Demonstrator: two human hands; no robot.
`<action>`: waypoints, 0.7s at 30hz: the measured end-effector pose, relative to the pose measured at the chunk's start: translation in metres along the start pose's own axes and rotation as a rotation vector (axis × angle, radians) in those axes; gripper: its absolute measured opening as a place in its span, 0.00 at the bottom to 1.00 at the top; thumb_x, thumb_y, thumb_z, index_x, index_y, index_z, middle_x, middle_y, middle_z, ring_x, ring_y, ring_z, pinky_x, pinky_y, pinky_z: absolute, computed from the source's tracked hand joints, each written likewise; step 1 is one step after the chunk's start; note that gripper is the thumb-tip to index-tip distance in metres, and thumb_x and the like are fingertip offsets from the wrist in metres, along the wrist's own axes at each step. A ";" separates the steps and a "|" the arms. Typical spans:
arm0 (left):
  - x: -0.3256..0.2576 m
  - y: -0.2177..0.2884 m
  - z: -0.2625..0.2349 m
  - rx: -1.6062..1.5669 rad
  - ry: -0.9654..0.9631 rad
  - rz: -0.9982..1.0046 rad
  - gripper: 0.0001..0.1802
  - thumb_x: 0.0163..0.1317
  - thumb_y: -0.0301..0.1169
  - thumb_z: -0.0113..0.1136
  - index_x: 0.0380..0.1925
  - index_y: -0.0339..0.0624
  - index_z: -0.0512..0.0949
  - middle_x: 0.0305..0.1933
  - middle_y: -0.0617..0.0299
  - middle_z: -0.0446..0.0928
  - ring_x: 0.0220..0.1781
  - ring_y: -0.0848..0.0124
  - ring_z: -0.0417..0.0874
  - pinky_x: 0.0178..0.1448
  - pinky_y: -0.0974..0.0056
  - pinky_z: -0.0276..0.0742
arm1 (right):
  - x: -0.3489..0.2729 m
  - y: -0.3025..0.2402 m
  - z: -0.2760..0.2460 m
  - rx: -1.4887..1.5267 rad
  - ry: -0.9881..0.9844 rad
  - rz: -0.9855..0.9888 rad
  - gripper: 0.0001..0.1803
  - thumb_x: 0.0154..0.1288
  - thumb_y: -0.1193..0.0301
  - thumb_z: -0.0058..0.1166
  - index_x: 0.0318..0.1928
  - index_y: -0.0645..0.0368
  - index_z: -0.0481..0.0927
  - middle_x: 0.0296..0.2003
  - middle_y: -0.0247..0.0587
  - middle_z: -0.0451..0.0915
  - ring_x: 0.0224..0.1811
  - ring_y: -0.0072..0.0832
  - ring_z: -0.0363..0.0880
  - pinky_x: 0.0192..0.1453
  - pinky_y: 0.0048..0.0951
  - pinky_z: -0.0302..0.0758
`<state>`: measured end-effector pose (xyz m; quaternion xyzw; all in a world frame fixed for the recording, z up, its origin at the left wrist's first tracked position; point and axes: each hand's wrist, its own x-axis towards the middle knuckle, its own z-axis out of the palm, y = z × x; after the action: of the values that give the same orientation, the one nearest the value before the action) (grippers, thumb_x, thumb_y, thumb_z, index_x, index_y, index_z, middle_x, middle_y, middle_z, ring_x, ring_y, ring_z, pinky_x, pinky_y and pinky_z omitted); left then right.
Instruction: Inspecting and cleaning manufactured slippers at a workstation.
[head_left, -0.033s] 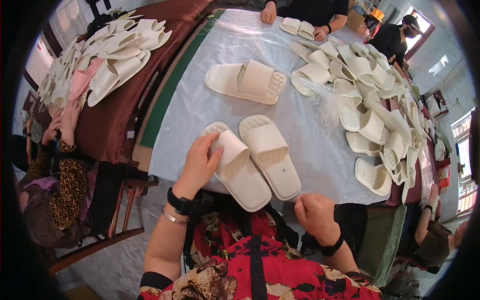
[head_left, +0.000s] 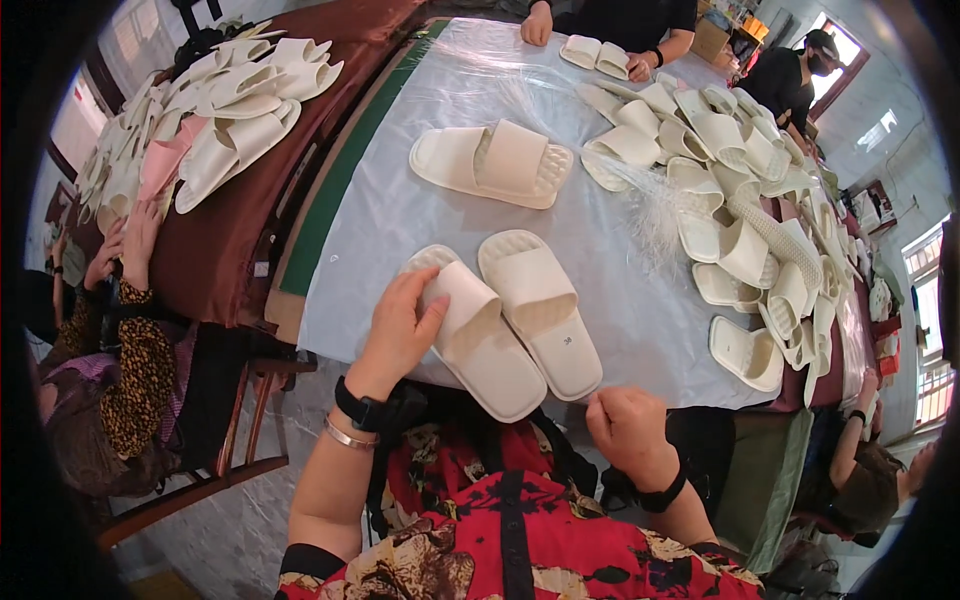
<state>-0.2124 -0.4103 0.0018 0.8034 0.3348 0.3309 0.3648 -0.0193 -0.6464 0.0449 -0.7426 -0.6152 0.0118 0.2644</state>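
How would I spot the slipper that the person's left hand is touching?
Start at the long table under its pale plastic sheet and look to its near edge. Two cream slippers lie there side by side; it is the left slipper, under the left hand. Its neighbour, the right slipper, lies untouched.

Two slippers [head_left: 510,320] lay side by side on the table [head_left: 620,300] right before me, my left hand [head_left: 400,330] on the left one. Another pair [head_left: 495,163] lay behind them, a heap [head_left: 740,190] to the right.
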 end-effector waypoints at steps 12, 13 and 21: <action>0.000 -0.018 -0.018 -0.011 0.132 -0.055 0.18 0.60 0.24 0.55 0.52 0.35 0.73 0.45 0.50 0.76 0.44 0.58 0.78 0.46 0.59 0.75 | 0.045 -0.023 0.050 -0.075 -0.236 -0.089 0.11 0.64 0.67 0.49 0.25 0.57 0.72 0.15 0.46 0.77 0.17 0.44 0.79 0.22 0.42 0.74; -0.001 -0.025 -0.021 0.041 0.183 -0.034 0.17 0.60 0.24 0.54 0.51 0.35 0.74 0.45 0.50 0.76 0.44 0.58 0.77 0.46 0.60 0.75 | 0.047 -0.023 0.052 -0.079 -0.247 -0.088 0.11 0.64 0.67 0.48 0.26 0.57 0.72 0.15 0.46 0.77 0.17 0.44 0.78 0.21 0.43 0.74; -0.011 -0.041 -0.044 -0.072 0.354 -0.275 0.15 0.67 0.30 0.53 0.48 0.31 0.74 0.36 0.57 0.79 0.33 0.70 0.79 0.37 0.67 0.76 | 0.049 -0.025 0.056 -0.073 -0.307 -0.074 0.13 0.65 0.67 0.49 0.25 0.58 0.70 0.14 0.47 0.75 0.18 0.45 0.78 0.23 0.44 0.73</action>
<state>-0.2646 -0.3818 -0.0116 0.6659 0.4880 0.4258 0.3703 -0.0491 -0.5772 0.0218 -0.7180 -0.6753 0.0931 0.1403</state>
